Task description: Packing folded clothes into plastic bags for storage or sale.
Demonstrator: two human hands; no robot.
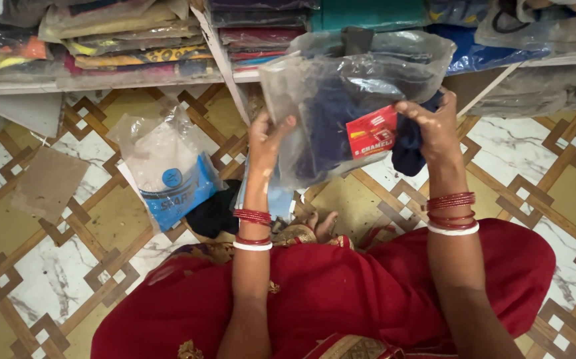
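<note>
1. Holding a clear plastic bag (341, 100) up between both hands, above the red-draped lap (341, 292).
2. Left hand (266, 139) grips the bag's left edge, fingers (281, 126) pinching the plastic.
3. Right hand (434, 123) has its fingers closed on a dark blue garment (407, 149) at the bag's right opening.
4. Another packaged bag (168, 169) lies on the patterned floor (48, 252), near the left hand.

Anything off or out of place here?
Slightly: dark cloth hangs out of the clear bag by the right hand; the left hand holds its other edge. A second bag lies crumpled on the floor.
</note>
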